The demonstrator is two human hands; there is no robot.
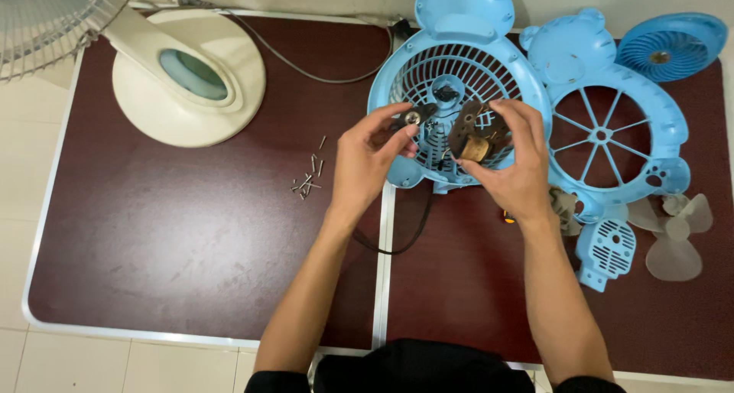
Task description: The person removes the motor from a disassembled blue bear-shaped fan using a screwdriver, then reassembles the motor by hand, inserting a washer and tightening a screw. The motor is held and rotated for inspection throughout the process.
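My right hand (514, 162) holds a small fan motor (472, 137), brown with a copper coil, above a light blue fan housing (459, 72) with a round grille. My left hand (367, 160) pinches a small dark part with a metal centre (411, 118) just left of the motor. Both hands hover over the lower part of the grille. A black cord (405, 244) runs down from the housing between my forearms.
Several small screws (308, 180) lie left of my left hand. A cream fan base (187, 76) stands at the back left. To the right lie a blue front frame (604, 133), a blue round grille (669, 45), a small blue vent cover (608, 251) and a clear fan blade (677, 236).
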